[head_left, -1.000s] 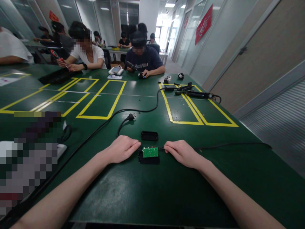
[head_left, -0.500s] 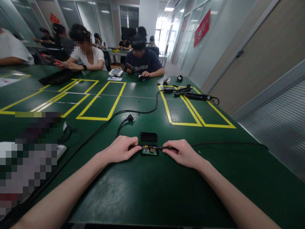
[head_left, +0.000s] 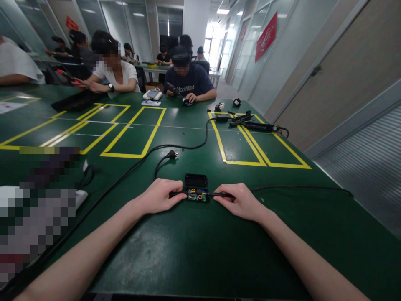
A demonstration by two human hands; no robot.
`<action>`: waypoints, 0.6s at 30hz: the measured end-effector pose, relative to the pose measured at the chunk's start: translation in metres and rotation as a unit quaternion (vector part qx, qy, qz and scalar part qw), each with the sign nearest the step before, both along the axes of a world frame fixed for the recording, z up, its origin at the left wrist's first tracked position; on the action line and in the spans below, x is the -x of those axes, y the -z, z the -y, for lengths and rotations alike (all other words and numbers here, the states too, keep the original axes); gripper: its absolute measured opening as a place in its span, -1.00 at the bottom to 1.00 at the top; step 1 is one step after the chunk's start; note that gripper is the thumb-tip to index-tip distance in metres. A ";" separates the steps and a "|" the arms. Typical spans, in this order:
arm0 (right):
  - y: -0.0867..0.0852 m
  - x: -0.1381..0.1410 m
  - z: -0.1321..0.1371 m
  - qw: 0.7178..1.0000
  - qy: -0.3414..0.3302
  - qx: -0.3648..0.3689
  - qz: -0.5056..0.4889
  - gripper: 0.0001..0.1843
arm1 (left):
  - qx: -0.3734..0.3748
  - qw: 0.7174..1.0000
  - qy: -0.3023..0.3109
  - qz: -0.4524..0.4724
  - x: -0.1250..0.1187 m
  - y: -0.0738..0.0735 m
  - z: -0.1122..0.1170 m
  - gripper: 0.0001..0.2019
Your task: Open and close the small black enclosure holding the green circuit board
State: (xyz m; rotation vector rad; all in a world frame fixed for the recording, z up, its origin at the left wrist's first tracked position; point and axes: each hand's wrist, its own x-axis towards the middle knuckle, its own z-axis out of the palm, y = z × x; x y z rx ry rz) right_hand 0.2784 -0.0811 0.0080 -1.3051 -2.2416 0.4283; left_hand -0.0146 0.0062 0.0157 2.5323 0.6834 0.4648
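Between my hands lies a small green circuit board with coils and coloured wires, in or over a black casing half whose edges barely show. My left hand is closed on the black cable at the board's left end; a short cable with a power plug emerges behind that hand. My right hand pinches the black cable at the board's right end, and this cable runs off to the right across the table. Just behind the board sits the other black casing half, its hollow side up.
Yellow tape rectangles mark the green table. A long black cord crosses it to a small black box beside black tools. Co-workers sit opposite. Blurred-out items and a white edge are at left.
The circuit board has tilted or turned between my hands, showing its coils and wires from a different angle. Both hands keep their grip and have hardly moved.
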 end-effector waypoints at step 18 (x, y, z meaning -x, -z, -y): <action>0.004 0.007 -0.004 0.999 0.038 -0.027 0.004 -0.64 | -0.023 0.997 0.015 0.068 0.000 0.001 0.004 -0.88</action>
